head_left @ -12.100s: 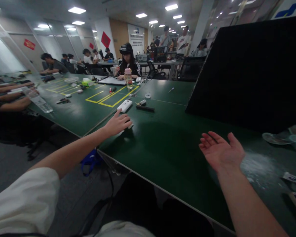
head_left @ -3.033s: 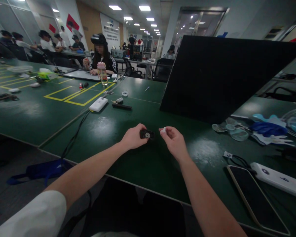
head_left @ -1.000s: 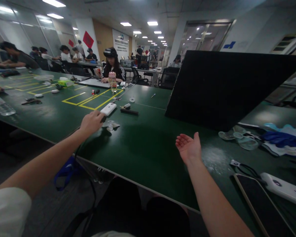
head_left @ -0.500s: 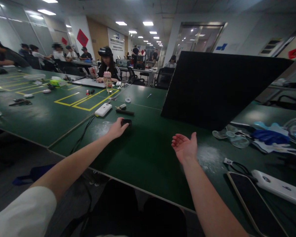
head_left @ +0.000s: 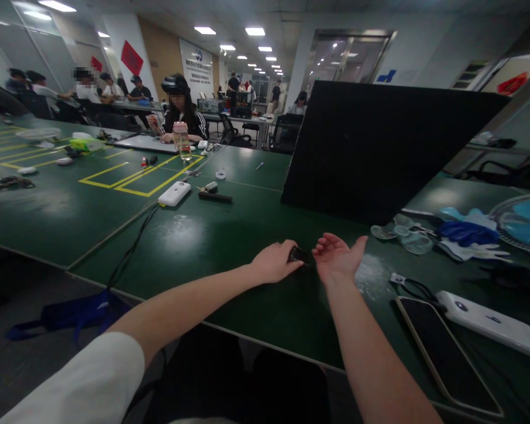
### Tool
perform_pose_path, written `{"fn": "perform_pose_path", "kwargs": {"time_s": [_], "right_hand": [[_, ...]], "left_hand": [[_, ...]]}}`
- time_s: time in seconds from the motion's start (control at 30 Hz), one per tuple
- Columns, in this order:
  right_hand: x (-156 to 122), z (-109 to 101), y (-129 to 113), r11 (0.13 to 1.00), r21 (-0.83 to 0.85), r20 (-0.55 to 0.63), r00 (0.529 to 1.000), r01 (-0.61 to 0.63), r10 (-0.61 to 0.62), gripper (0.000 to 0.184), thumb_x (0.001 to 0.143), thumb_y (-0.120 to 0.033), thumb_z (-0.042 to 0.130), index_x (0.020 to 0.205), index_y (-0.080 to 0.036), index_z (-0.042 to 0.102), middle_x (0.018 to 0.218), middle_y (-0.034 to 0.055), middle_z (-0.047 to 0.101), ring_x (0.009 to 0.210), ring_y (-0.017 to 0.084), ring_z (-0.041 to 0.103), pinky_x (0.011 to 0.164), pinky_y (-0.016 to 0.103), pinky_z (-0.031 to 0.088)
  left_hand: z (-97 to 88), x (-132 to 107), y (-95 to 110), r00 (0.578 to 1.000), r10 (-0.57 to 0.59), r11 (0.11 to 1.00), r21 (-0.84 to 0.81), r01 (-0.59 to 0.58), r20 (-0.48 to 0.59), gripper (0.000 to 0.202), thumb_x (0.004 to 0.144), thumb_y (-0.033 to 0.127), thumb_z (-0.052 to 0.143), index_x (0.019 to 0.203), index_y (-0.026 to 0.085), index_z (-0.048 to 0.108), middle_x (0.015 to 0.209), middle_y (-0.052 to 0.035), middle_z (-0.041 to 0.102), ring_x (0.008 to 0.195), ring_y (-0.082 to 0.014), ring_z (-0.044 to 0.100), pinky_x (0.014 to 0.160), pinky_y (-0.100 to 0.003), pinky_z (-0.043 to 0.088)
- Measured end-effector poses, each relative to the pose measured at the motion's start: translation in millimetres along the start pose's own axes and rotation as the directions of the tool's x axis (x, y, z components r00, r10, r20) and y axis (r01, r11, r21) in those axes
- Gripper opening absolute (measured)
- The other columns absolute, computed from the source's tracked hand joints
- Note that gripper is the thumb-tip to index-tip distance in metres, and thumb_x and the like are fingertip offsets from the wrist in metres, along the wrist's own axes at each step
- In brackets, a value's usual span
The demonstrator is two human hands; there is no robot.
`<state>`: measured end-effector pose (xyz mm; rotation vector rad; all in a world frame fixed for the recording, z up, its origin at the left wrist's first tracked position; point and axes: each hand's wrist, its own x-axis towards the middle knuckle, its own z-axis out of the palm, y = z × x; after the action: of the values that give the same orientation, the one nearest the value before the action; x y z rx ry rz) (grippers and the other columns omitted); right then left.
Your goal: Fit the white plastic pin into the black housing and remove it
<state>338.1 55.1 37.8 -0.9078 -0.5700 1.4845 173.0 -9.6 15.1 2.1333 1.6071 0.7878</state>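
Observation:
My left hand [head_left: 276,261] is closed on a small dark object [head_left: 297,254], most of it covered by the fingers, so its kind is not clear. It is low over the green table [head_left: 229,235], just left of my right hand [head_left: 337,257]. That right hand is palm up with fingers slightly curled and thumb spread, holding nothing. A narrow gap separates the dark object from the right fingertips. Farther back lie a dark bar [head_left: 215,197] and a white power bank [head_left: 175,193] with a cable.
A large black panel [head_left: 380,153] stands tilted at the back right. To the right are blue and white gloves [head_left: 470,235], a phone [head_left: 448,353] and another white power bank [head_left: 492,324]. A water bottle [head_left: 182,142] stands before a person [head_left: 194,122] across the table.
My left hand has moved right and nearer to me with the dark object, from beside the dark bar to close by my right hand. The right hand stays palm up; the view shifted slightly.

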Motion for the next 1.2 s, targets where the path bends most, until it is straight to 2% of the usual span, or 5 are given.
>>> {"fn": "perform_pose_path", "kwargs": {"time_s": [0.23, 0.4, 0.53, 0.87, 1.2], "right_hand": [[-14, 3, 1, 0.905, -0.343, 0.178, 0.963, 0.253, -0.202, 0.065, 0.085, -0.080, 0.039, 0.084, -0.022, 0.069, 0.074, 0.0055, 0.064, 0.066, 0.018, 0.057, 0.061, 0.033, 0.045], [-53, 24, 20, 0.113, -0.556, 0.826, 0.562, 0.823, -0.031, 0.028, 0.083, -0.053, 0.070, 0.097, -0.029, 0.073, 0.107, 0.0055, 0.071, 0.106, 0.029, 0.059, 0.093, 0.049, 0.042], [-69, 37, 39, -0.139, -0.427, 0.859, 0.449, 0.894, 0.248, 0.017, 0.089, -0.042, 0.065, 0.101, -0.032, 0.072, 0.108, 0.0020, 0.072, 0.103, 0.028, 0.061, 0.095, 0.053, 0.040], [-54, 30, 40, -0.184, -0.540, 0.819, 0.563, 0.821, 0.113, 0.024, 0.095, -0.028, 0.052, 0.114, -0.026, 0.068, 0.101, 0.0060, 0.073, 0.092, 0.026, 0.066, 0.093, 0.049, 0.046], [-64, 38, 47, -0.062, -0.460, 0.888, 0.460, 0.886, -0.014, 0.028, 0.099, -0.023, 0.045, 0.112, -0.028, 0.069, 0.115, 0.0062, 0.067, 0.103, 0.025, 0.060, 0.086, 0.044, 0.052]], "left_hand": [[-52.4, -7, -29, 0.927, -0.088, 0.945, -0.324, -0.038, -0.366, 0.041, 0.097, 0.045, 0.049, 0.133, 0.026, 0.047, 0.123, -0.0067, 0.064, 0.107, -0.0197, 0.064, 0.088, -0.034, 0.053], [-81.3, -29, -85, 0.859, -0.251, 0.951, -0.281, 0.131, -0.447, 0.044, 0.093, 0.039, 0.056, 0.133, 0.022, 0.050, 0.114, -0.0084, 0.066, 0.095, -0.0194, 0.064, 0.083, -0.035, 0.053], [-78.8, -38, -100, 0.891, -0.190, 0.979, -0.143, 0.142, -0.412, 0.046, 0.087, 0.036, 0.065, 0.130, 0.022, 0.054, 0.113, -0.0068, 0.066, 0.095, -0.0209, 0.064, 0.086, -0.038, 0.052], [-69.8, -44, -71, 0.971, -0.079, 0.991, 0.084, 0.100, -0.227, 0.046, 0.083, 0.033, 0.068, 0.127, 0.027, 0.058, 0.115, -0.0040, 0.069, 0.102, -0.0235, 0.066, 0.089, -0.037, 0.052], [-58.1, -48, -57, 0.993, -0.082, 0.996, -0.036, 0.079, -0.089, 0.047, 0.077, 0.037, 0.073, 0.121, 0.029, 0.063, 0.108, -0.0010, 0.073, 0.093, -0.0220, 0.070, 0.083, -0.035, 0.055]]}}
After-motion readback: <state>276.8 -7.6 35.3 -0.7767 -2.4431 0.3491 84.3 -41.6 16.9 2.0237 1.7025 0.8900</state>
